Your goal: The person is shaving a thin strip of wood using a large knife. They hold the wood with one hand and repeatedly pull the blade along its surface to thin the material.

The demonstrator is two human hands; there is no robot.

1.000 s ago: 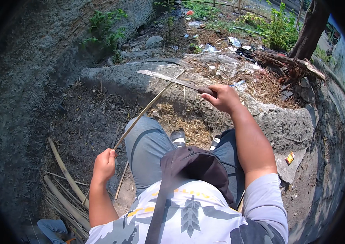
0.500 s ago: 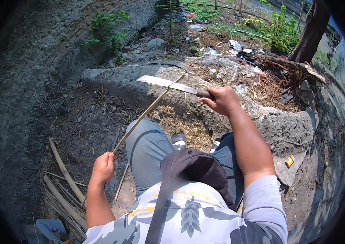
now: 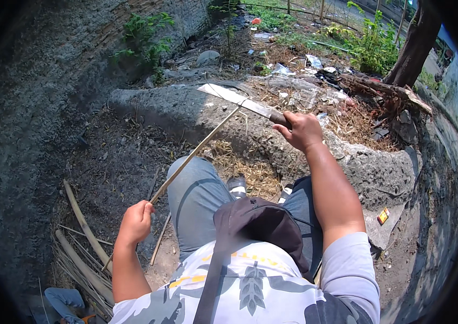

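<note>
My left hand (image 3: 136,222) is closed round the near end of a long thin wooden strip (image 3: 193,154), which slants up and away to the right across my knee. In my right hand (image 3: 301,131) is the dark handle of a machete (image 3: 234,98), its broad pale blade pointing up and left. The blade is at the far tip of the strip, where a thin sliver seems to curl by the edge. Whether blade and strip touch is hard to tell. Below them lies a low rough concrete ledge (image 3: 156,108).
A pile of long sticks and stalks (image 3: 85,270) lies at my lower left. A rough wall (image 3: 39,108) rises on the left. Beyond the ledge are scattered litter, dry grass and a tree trunk (image 3: 413,46). A small yellow-red packet (image 3: 383,216) lies at right. Another person's leg (image 3: 64,302) shows at lower left.
My right hand has moved slightly right, and the machete with it, its blade now tilted more steeply. The strip's far tip sits a little lower. My left hand has hardly moved.
</note>
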